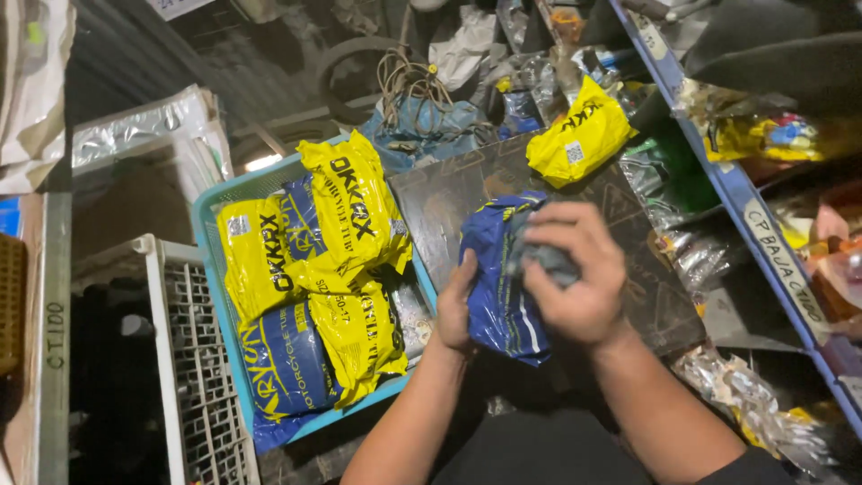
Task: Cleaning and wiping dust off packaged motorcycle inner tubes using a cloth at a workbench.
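Left hand [455, 310]: curled against the left edge of a blue glossy plastic packet [496, 287], thumb pressed on it, gripping.
Right hand [575, 274]: closed over the packet's upper right part, fingers bent around a dark grey folded bit [549, 260] at its top.
Blue packet: held between both hands, above a dark printed flat board [449, 202].
Left of hands: light blue plastic basket [208, 238] holding yellow and blue plastic packets [346, 211].
Beyond hands: one yellow plastic packet [579, 136] lying at the board's far edge.
Right of hands: blue-edged shelf [763, 229] with wrapped goods.
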